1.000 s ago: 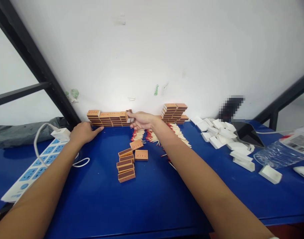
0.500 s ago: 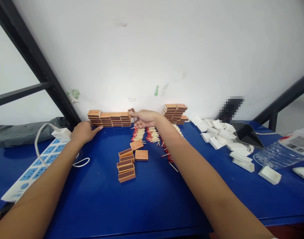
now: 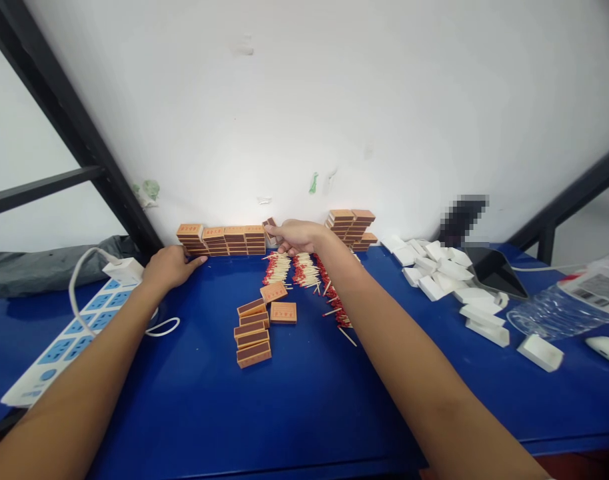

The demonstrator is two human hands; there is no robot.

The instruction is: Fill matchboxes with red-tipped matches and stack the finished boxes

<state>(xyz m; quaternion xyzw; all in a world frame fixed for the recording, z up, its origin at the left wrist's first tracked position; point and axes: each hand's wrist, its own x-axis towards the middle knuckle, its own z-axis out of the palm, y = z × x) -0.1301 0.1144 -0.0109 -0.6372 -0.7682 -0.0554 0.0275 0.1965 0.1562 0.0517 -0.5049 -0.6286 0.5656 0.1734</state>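
A low wall of stacked matchboxes (image 3: 234,240) stands along the back of the table, orange on top with brown striking sides facing me. At its left end rests my left hand (image 3: 170,268), thumb stretched out along the front bottom; its other fingers are partly hidden. My right hand (image 3: 298,237) pinches a single matchbox (image 3: 269,227), tilted, just off the wall's right end. Below that hand lie bundles of red-tipped matches (image 3: 277,269). Nearer to me is a loose group of matchboxes (image 3: 253,333), several on their sides.
Another matchbox stack (image 3: 352,227) stands against the wall, right of my right hand. White inner trays (image 3: 442,267) are heaped on the right, beside a dark dustpan-like object (image 3: 497,270) and plastic wrap (image 3: 559,310). A power strip (image 3: 79,333) with a cable lies left.
My right hand has shifted slightly right with the matchbox, which now stands apart from the row's end. The row itself has moved a touch to the right. My left hand has barely moved.
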